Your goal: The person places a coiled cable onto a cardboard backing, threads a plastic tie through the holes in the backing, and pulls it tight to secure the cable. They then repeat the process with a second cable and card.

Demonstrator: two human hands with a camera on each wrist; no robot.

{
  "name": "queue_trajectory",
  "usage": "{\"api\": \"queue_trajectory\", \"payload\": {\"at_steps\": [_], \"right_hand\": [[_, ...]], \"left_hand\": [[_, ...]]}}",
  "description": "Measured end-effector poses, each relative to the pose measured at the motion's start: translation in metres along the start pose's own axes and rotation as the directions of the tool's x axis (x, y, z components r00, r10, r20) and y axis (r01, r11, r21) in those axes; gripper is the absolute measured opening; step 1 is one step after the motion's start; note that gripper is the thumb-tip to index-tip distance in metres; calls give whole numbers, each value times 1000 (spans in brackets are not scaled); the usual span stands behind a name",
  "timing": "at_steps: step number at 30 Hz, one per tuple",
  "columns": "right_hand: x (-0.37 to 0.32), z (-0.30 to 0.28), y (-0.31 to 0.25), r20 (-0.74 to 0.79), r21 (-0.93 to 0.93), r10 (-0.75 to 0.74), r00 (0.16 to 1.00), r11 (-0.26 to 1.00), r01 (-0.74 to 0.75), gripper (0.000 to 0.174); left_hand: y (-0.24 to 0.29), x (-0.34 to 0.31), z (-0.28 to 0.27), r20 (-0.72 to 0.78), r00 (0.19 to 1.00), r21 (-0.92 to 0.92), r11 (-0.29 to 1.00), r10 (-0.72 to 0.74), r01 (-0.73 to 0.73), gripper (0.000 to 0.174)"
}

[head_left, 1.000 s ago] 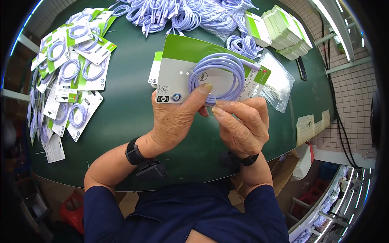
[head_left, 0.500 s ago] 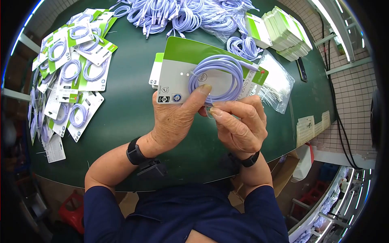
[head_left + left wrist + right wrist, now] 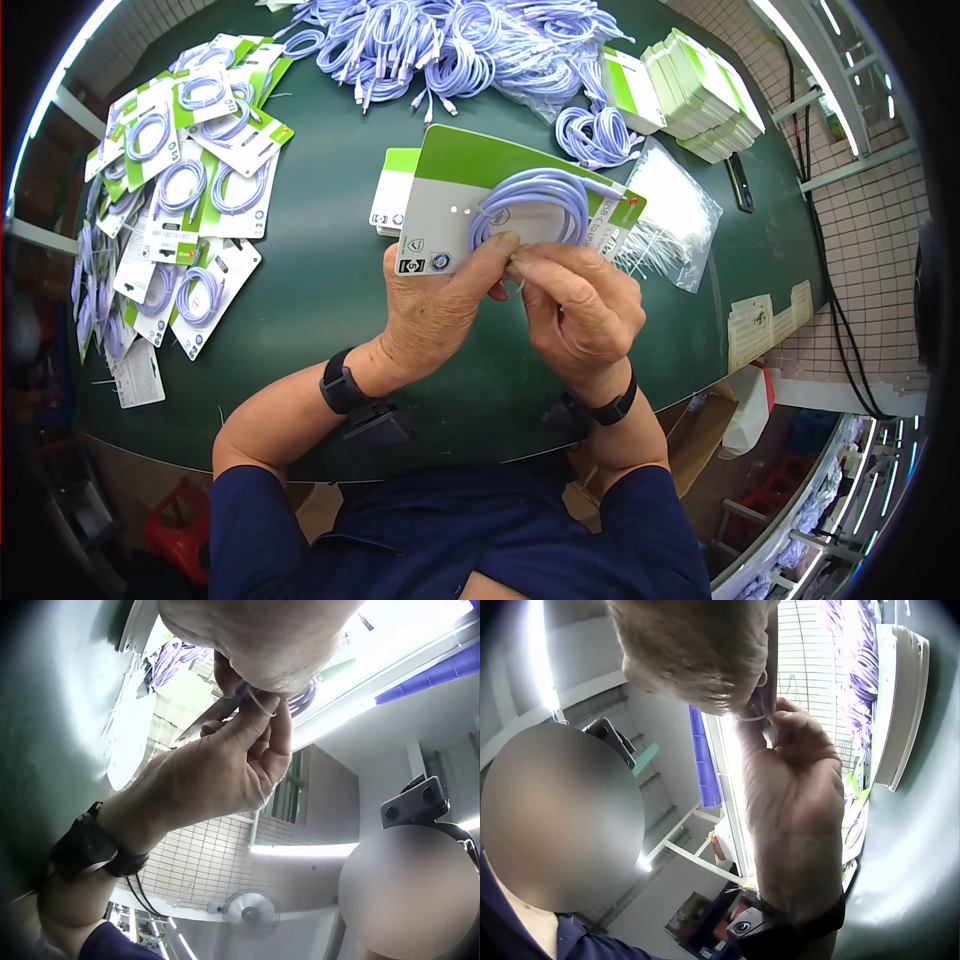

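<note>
Left hand [image 3: 428, 312] grips card [image 3: 440, 215], thumb on the cable [image 3: 577, 208]; right hand [image 3: 600, 322] pinches tie [image 3: 261, 703] at the cable's lower edge. Card sits just ahead of both hands, above counter [image 3: 320, 210]. Thumb slipping could let cable spread; pulling tie too hard could bend card.

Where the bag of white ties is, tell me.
In the head view, the bag lies on the right of the green table, between the stacked cards and the right hand.

Cable heap [image 3: 430, 45] beyond open tabletop [image 3: 315, 255]
</note>
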State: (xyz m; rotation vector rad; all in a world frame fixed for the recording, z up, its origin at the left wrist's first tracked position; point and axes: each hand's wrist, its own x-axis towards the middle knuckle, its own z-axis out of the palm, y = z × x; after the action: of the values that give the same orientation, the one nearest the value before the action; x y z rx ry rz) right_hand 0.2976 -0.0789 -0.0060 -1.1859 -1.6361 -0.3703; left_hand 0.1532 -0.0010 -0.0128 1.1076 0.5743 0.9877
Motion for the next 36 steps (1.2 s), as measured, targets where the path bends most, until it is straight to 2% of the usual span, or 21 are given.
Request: {"api": "queue_trajectory", "payload": {"at_steps": [2,5,10,15,19,22,24,26,27,28,30,31,32,33,34,35,36], "right_hand": [[3,-3,-1,25,-14,-28,999,999,29,32],[7,-11,-7,159,-28,15,987,1000,-11,26],[9,-12,-8,201,-47,10,980,999,-1,25],[8,-8,-7,167,-25,31,986,999,-27,23],[7,-6,-3,147,24,86,985,996,-91,23],[7,-5,-3,128,78,120,985,988,-130,23],[9,-12,-1,33,21,50,998,998,-51,26],[5,-26,17,-188,-90,-40,981,996,24,26],[5,-32,22,-320,21,149,936,988,-150,24],[4,-39,27,-424,151,341,839,940,-306,23],[1,-55,57,-405,335,633,660,775,-536,15],[-1,-54,66,-416,346,644,642,765,-544,15],[-3,-52,75,-179,561,781,599,581,-590,18],[-8,-50,80,84,711,830,551,338,-617,22],[-18,-50,81,343,781,790,508,60,-621,27],[-38,-47,82,327,794,805,495,50,-605,27],[-64,-40,85,461,737,805,373,-113,-666,35]], "left_hand": [[-2,0,-1,-5,1000,-17,1000,-22,21,15],[-4,1,-4,6,1000,-11,1000,2,-2,15],[-8,2,-5,1,1000,-9,1000,-13,13,15],[-5,-1,-1,-13,999,-139,990,-34,32,15],[-8,5,-6,0,999,-125,991,-42,41,15],[-4,8,-6,26,1000,-23,1000,2,-1,17],[0,10,-7,19,1000,-55,999,3,-2,17],[4,12,-7,19,1000,-140,990,3,0,19],[5,12,-7,15,1000,-129,992,-2,4,19],[7,13,-7,29,1000,-149,989,-1,6,20],[11,12,-6,70,998,-182,983,-3,16,22],[12,10,-5,80,997,-162,986,-15,28,22],[14,7,-2,92,996,-175,984,-19,35,22],[15,5,0,105,994,-187,981,-27,46,22],[15,2,1,121,992,-199,978,-36,60,23],[15,-1,2,140,989,-175,981,-57,81,23],[15,-3,2,161,986,-164,983,-53,80,23]]}}
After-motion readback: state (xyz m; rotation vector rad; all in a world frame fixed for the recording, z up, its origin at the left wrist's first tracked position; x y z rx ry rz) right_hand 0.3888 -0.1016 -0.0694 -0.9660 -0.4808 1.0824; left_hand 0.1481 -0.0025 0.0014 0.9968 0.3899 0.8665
